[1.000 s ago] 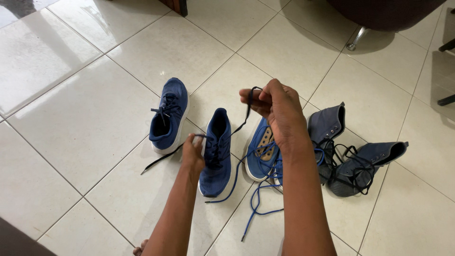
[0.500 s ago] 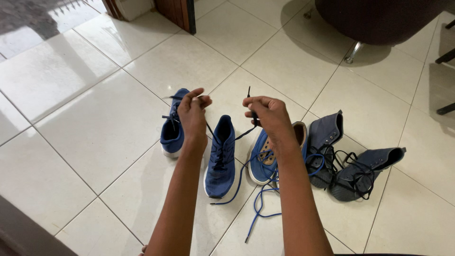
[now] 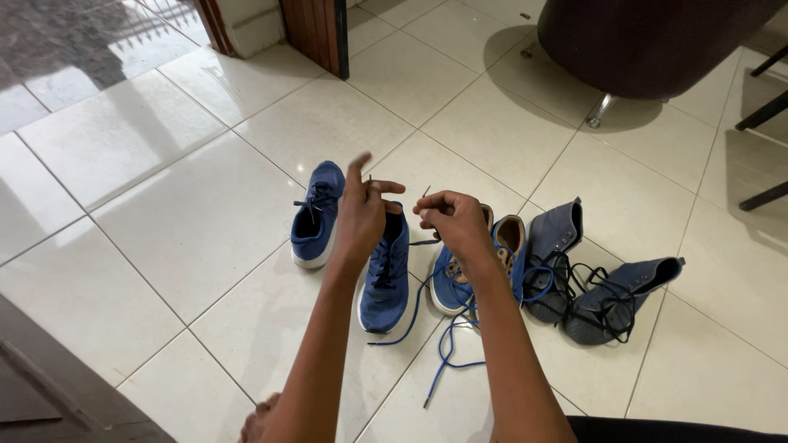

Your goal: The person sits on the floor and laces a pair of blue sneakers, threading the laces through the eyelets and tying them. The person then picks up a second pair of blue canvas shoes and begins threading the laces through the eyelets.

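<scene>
A home's living area: glossy cream floor tiles (image 3: 164, 205), a dark upholstered chair (image 3: 648, 41) on metal legs far right, a wooden door frame (image 3: 316, 33) at the far side.

A dark blue lace (image 3: 427, 194) and its blue running shoe (image 3: 386, 275)

We see the blue running shoe lying flat on its white sole on the pale tiled floor, with the toe pointing toward us and the open heel end away from us. It is made of blue fabric, and dark laces cross over its tongue. The dark blue lace rises from the shoe's upper part into the air above the shoe. It is thin and dark, with a small stiff tip standing up, and part of it is hidden, so we cannot follow its full path.
</scene>
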